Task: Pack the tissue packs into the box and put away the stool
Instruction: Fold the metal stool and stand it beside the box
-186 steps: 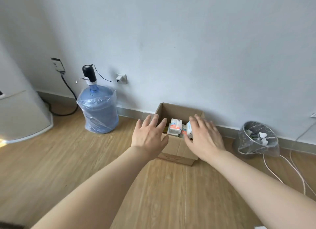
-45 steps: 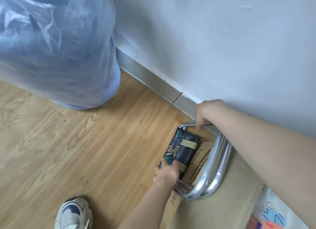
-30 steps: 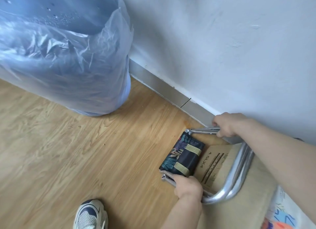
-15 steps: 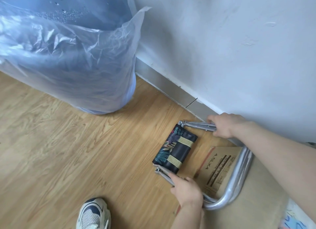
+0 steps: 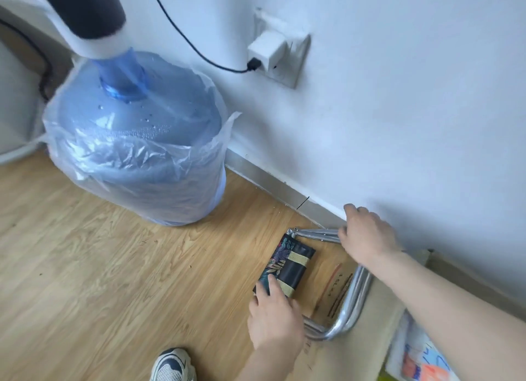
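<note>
The folded stool, silver tubes with a dark floral fabric seat, lies tilted against the side of the cardboard box near the wall. My left hand rests flat over the near tube, fingers stretched onto the fabric. My right hand sits at the far tube by the skirting board, its fingers lifted off the tube and spread. Colourful tissue packs show in the box at the lower right edge.
A large blue water bottle in a plastic bag, with a pump on top, stands left of the stool on the wood floor. A white charger with a black cable is plugged into the wall. My shoe is at the bottom.
The view has pulled back and up. Both hands have loosened from the stool's tubes; the left hand now lies flat on the fabric and the right hand's fingers have lifted.
</note>
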